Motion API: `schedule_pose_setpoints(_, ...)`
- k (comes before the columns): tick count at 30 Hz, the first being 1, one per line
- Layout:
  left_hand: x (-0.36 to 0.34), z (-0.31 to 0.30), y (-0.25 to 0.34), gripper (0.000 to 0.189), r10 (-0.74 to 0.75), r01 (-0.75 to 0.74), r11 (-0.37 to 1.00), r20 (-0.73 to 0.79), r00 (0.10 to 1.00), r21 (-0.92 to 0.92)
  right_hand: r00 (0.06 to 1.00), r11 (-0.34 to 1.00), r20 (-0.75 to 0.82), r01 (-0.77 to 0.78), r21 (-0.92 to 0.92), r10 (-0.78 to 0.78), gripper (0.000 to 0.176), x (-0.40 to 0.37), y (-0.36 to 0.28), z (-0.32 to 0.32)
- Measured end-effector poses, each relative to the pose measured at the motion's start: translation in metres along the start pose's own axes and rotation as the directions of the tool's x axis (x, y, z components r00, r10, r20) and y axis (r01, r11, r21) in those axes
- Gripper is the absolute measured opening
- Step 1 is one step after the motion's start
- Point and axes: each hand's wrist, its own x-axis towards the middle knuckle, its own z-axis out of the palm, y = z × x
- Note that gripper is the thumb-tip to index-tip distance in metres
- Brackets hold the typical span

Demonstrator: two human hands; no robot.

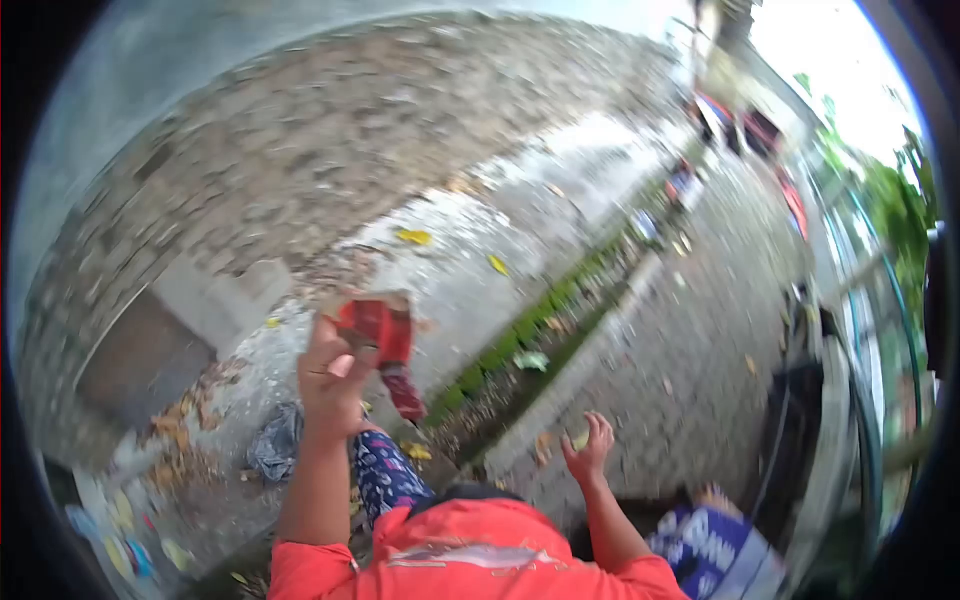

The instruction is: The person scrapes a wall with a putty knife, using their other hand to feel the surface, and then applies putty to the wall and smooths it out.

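One red item (383, 328) in left hand (335, 380), right hand (590, 450) apart, open

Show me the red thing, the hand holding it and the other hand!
red thing (378, 325): head view, on its red middle, above the fingers.
left hand (330, 385): head view, on the middle of the hand gripping it.
right hand (590, 448): head view, on the middle of the open hand.

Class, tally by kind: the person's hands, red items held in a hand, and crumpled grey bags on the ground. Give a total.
Hands: 2, the left hand and the right hand
Held red item: 1
Crumpled grey bag: 1
Total: 4
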Motion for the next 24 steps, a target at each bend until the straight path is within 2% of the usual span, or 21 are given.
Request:
schedule_pose_setpoints(1,-0.004,0.008,-0.003,0.019,0.069,-0.069,0.997,-0.015,0.997,0.026,0.993,0.993,0.037,0.108,0.051,-0.11,0.057,0.029,0.001,0.01)
schedule_pose_setpoints(2,-0.004,0.021,-0.003,0.013,0.099,-0.1,0.994,-0.044,0.994,-0.038,0.976,0.974,0.063,0.202,0.101,-0.209,0.052,0.055,-0.004,0.022)
schedule_pose_setpoints(3,0.047,-0.075,-0.02,0.01,0.097,-0.116,0.975,-0.106,0.99,-0.188,0.957,0.954,0.064,0.273,0.127,-0.282,0.044,0.112,-0.111,0.066)
schedule_pose_setpoints(5,0.067,-0.138,-0.025,0.01,0.06,-0.078,0.978,-0.095,0.994,-0.192,0.913,0.912,0.129,0.358,0.201,-0.387,0.042,0.141,-0.193,0.122)
schedule_pose_setpoints(6,0.118,-0.174,-0.018,0.009,0.173,-0.178,0.977,-0.05,0.984,-0.119,0.915,0.891,0.08,0.361,0.275,-0.396,0.04,0.196,-0.265,0.152)
schedule_pose_setpoints(7,0.149,-0.207,-0.008,0.008,0.226,-0.227,0.972,-0.013,0.974,-0.057,0.91,0.866,0.077,0.357,0.351,-0.407,0.036,0.222,-0.308,0.182)
schedule_pose_setpoints(8,0.166,-0.231,0.004,0.008,0.107,-0.107,0.994,-0.028,0.994,-0.021,0.91,0.86,0.15,0.298,0.413,-0.387,0.035,0.24,-0.354,0.194)
schedule_pose_setpoints(9,0.19,-0.256,0.012,0.008,0.125,-0.126,0.992,-0.053,0.991,-0.011,0.899,0.853,0.229,0.236,0.465,-0.373,0.035,0.252,-0.403,0.196)
schedule_pose_setpoints(10,0.209,-0.281,0.02,0.007,0.145,-0.144,0.989,-0.051,0.988,0.039,0.868,0.868,0.283,0.275,0.413,-0.409,0.043,0.263,-0.449,0.194)
schedule_pose_setpoints(11,0.224,-0.302,0.028,0.006,0.154,-0.15,0.985,-0.045,0.987,0.089,0.856,0.864,0.3,0.276,0.421,-0.42,0.043,0.273,-0.479,0.199)
schedule_pose_setpoints(13,0.252,-0.333,0.05,0.004,0.125,-0.116,0.988,-0.089,0.988,0.104,0.836,0.72,0.328,0.11,0.685,-0.44,0.045,0.284,-0.533,0.199)
schedule_pose_setpoints(15,0.279,-0.35,0.074,0.004,0.142,-0.122,0.985,-0.167,0.976,0.123,0.808,0.714,0.369,0.089,0.695,-0.459,0.044,0.304,-0.578,0.187)
schedule_pose_setpoints(17,0.305,-0.366,0.092,0.006,0.081,-0.057,0.993,-0.243,0.967,0.107,0.786,0.632,0.249,0.22,0.743,-0.566,0.042,0.327,-0.607,0.186)
schedule_pose_setpoints(18,0.32,-0.374,0.096,0.007,0.082,-0.04,0.985,-0.253,0.964,0.166,0.752,0.633,0.243,0.283,0.721,-0.613,0.04,0.342,-0.625,0.177)
schedule_pose_setpoints(19,0.333,-0.381,0.098,0.009,0.082,-0.022,0.974,-0.259,0.962,0.225,0.734,0.624,0.256,0.28,0.729,-0.629,0.038,0.357,-0.639,0.174)
schedule_pose_setpoints(20,0.346,-0.382,0.098,0.009,0.125,-0.07,0.979,-0.289,0.949,0.194,0.722,0.598,0.247,0.278,0.752,-0.646,0.039,0.37,-0.651,0.174)
schedule_pose_setpoints(22,0.371,-0.386,0.096,0.009,0.125,-0.069,0.979,-0.297,0.947,0.192,0.706,0.567,0.239,0.272,0.778,-0.667,0.039,0.394,-0.666,0.184)
schedule_pose_setpoints(24,0.393,-0.383,0.09,0.008,0.139,-0.083,0.978,-0.295,0.945,0.194,0.676,0.515,0.294,0.148,0.844,-0.676,0.044,0.418,-0.678,0.2)
